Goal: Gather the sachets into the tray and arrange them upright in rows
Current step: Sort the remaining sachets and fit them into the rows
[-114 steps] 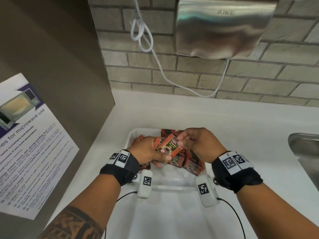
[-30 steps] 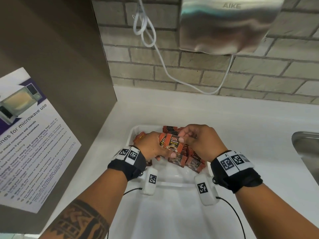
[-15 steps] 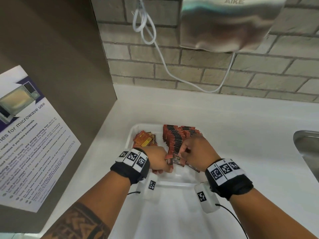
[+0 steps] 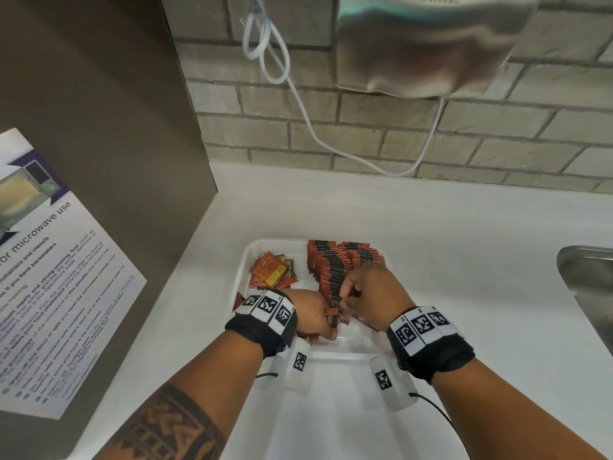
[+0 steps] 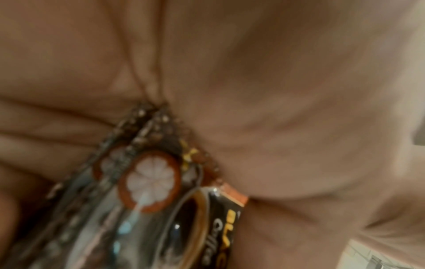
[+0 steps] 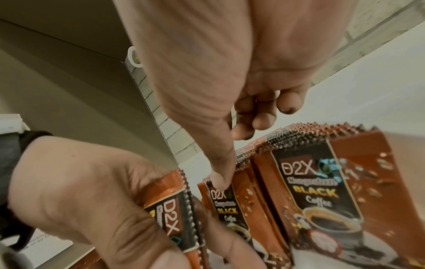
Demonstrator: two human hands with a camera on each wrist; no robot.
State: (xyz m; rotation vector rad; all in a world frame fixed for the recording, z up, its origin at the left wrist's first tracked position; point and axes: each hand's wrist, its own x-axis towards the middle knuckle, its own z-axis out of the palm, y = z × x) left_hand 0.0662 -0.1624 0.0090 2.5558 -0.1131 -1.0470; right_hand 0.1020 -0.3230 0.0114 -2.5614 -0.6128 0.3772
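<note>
L hand (image 4: 311, 312) grips sachets (image 6: 174, 216), R hand (image 4: 371, 293) fingertips hidden, tray (image 4: 252, 257) part-covered

The sachets (image 6: 317, 196) are of glossy foil-like film, printed in red-brown and black, with fine serrated sealed edges that catch the light. The tray (image 4: 345, 351) looks like white plastic, smooth and a little translucent at the rim. The counter (image 4: 447, 247) is white, smooth and matt. Behind it the wall (image 4: 365, 134) is of rough grey brick with pale joints. The hand dryer (image 4: 428, 44) has a brushed metal housing with soft reflections, and its cable (image 4: 298, 94) is smooth white plastic. The sink (image 4: 587, 280) is shiny steel. The notice (image 4: 49, 277) is matt printed paper. The wrist bands (image 4: 265, 330) are black cloth.
</note>
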